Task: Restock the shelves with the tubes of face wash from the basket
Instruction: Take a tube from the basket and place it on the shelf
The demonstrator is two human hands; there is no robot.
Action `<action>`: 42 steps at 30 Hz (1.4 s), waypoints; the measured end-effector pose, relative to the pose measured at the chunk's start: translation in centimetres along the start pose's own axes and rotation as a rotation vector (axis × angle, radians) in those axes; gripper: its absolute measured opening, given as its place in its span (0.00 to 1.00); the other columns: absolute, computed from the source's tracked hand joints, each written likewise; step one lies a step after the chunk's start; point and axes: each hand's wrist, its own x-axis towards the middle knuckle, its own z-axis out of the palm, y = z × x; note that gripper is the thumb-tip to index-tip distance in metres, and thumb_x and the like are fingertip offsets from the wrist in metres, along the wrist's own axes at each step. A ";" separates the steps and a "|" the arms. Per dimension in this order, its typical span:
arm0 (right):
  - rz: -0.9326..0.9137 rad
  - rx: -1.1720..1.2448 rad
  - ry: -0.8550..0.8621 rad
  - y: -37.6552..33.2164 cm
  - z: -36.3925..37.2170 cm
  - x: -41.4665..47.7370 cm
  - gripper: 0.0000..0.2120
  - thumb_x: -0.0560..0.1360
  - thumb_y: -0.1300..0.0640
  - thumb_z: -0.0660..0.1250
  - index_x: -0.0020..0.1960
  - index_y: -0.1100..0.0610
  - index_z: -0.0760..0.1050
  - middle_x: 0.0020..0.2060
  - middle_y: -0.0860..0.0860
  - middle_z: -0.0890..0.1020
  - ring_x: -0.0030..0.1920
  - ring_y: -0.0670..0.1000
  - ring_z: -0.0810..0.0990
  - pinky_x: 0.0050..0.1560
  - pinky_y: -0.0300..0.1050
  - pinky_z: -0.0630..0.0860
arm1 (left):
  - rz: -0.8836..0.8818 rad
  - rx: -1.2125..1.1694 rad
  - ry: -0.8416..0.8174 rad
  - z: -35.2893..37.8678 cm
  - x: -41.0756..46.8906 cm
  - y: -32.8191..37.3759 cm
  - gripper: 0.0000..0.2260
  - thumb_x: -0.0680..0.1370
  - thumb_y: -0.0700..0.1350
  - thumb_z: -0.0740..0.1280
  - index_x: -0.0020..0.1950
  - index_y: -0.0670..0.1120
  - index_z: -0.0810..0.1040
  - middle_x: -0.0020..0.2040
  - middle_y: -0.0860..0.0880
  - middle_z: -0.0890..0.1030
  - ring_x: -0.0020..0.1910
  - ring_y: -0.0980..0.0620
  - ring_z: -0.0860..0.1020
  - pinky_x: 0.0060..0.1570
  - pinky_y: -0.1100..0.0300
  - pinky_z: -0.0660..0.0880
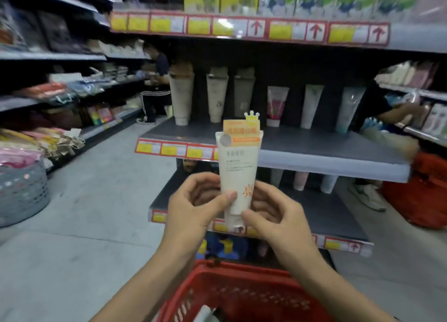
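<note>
Evidently light and squeezable, the tube (238, 174), cap-down before the shelf (314, 149), is pinched low by left hand (193, 205) and right hand (275, 215); hold its firmer cap end.

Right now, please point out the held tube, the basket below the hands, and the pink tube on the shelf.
held tube (238, 176): head view, middle of its white body.
basket (246, 272): head view, its far rim.
pink tube (277, 106): head view, its pink label.
</note>
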 end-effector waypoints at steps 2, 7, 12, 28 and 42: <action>-0.047 0.010 0.015 -1.6 1.4 2.6 0.23 0.76 0.68 0.74 0.66 0.50 0.79 0.53 0.47 0.87 0.52 0.49 0.86 0.53 0.45 0.83 | 0.038 -0.019 0.024 -0.8 2.1 2.3 0.15 0.72 0.38 0.80 0.57 0.40 0.82 0.51 0.45 0.88 0.52 0.48 0.87 0.50 0.56 0.84; -0.123 -0.012 0.028 -5.0 4.4 8.9 0.22 0.74 0.66 0.76 0.64 0.53 0.79 0.52 0.47 0.88 0.52 0.46 0.87 0.53 0.43 0.83 | 0.095 0.016 0.052 -2.9 7.9 6.5 0.13 0.75 0.39 0.78 0.59 0.44 0.83 0.53 0.50 0.88 0.54 0.52 0.87 0.51 0.55 0.85; -0.142 -0.127 0.079 -5.7 7.1 15.8 0.21 0.71 0.64 0.79 0.61 0.51 0.78 0.49 0.45 0.86 0.48 0.39 0.85 0.47 0.36 0.83 | 0.105 0.101 0.064 -5.0 14.6 7.4 0.11 0.78 0.40 0.77 0.59 0.48 0.83 0.53 0.51 0.88 0.54 0.53 0.87 0.51 0.52 0.86; -0.030 -0.393 0.158 0.6 15.2 29.4 0.24 0.69 0.54 0.82 0.58 0.51 0.72 0.52 0.48 0.81 0.53 0.51 0.82 0.50 0.49 0.82 | -0.060 0.344 0.154 -8.6 29.2 1.7 0.14 0.81 0.40 0.69 0.66 0.48 0.82 0.57 0.45 0.87 0.53 0.44 0.85 0.56 0.43 0.84; 0.051 -0.476 0.133 -0.6 13.1 27.0 0.23 0.68 0.52 0.82 0.57 0.53 0.74 0.52 0.51 0.81 0.54 0.53 0.81 0.56 0.55 0.82 | 0.001 0.499 0.173 -7.9 24.0 4.4 0.20 0.82 0.41 0.69 0.74 0.47 0.76 0.62 0.48 0.81 0.53 0.53 0.78 0.45 0.61 0.74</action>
